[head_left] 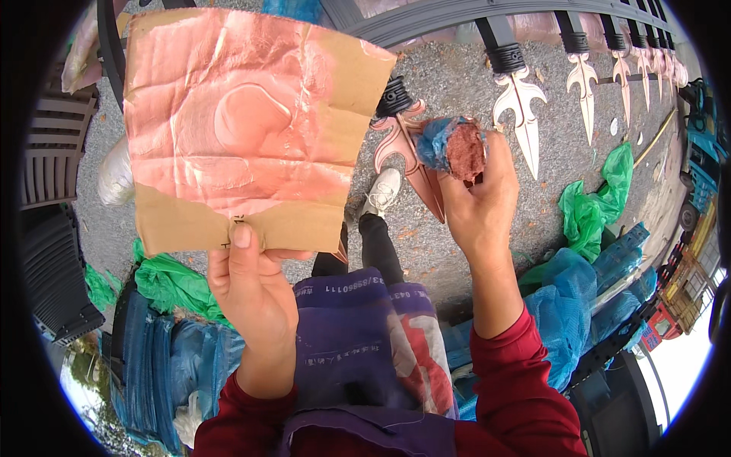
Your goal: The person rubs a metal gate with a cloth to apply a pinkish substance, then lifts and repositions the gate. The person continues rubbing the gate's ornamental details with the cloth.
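Note:
My left hand (255, 293) pinches the lower edge of a cardboard sheet (304, 228), thumb on top and fingers beneath. Glossy salmon-pink paint (251, 118) covers most of its face, with a thicker puddle in the middle. In my right hand (485, 209) is a sponge (466, 152), reddish-brown at its exposed end and partly wrapped in blue plastic. Just behind that sponge, a coppery-pink spearhead finial (397, 145) points down from a dark fence post; whether they touch I cannot tell. To its right hangs a paler pink finial (520, 107).
A dark grey fence rail (434, 21) curves across the top, with several more pink finials (582, 84) toward the right. Green plastic (598, 202) and blue wrapped bundles (560, 305) lie at the right; more blue-wrapped material (175, 358) is at lower left. Dark slatted panels (61, 145) stand left.

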Available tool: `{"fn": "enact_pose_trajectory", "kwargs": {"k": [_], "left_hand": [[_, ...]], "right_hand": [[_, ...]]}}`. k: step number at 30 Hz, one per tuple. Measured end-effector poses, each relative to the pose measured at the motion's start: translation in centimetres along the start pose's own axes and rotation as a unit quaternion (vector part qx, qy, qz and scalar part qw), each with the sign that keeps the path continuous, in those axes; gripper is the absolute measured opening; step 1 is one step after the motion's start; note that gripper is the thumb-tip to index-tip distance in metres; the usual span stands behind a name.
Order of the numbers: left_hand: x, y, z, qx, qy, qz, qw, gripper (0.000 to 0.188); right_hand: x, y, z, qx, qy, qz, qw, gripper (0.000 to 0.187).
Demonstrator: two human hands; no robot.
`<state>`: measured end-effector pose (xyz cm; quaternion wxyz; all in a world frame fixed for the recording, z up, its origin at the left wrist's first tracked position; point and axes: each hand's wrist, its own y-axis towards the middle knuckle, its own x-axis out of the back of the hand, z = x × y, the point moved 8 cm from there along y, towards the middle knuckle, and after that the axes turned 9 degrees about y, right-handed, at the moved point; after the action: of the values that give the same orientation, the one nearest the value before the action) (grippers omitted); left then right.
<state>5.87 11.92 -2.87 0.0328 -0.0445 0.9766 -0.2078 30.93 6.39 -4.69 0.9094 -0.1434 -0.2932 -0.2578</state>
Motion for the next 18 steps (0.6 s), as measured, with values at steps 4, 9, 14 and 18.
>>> {"fn": "enact_pose_trajectory", "kwargs": {"k": [4,9,14,18], "left_hand": [[1.8,0.6,-0.1,-0.014,0.008,-0.017,1.0,0.015],[1.9,0.3,0.6,0.034,-0.012,-0.041,0.999,0.017],[0.8,-1.0,1.7,0.084,-0.011,0.022,0.996,0.019],[0.0,-1.0,2.6,0.104,0.025,0.09,0.99,0.019]], "right_hand": [[3.7,-2.1,-4.6,-0.1,0.187,-0.128,0.969,0.034],[2.2,-0.2,-2.4,-0.002,0.053,-0.023,0.998,0.025],[3.2,-1.6,-1.5,-0.064,0.303,-0.045,0.95,0.021],[1.7,-4.3,2.8,-0.001,0.326,-0.042,0.944,0.036]]}}
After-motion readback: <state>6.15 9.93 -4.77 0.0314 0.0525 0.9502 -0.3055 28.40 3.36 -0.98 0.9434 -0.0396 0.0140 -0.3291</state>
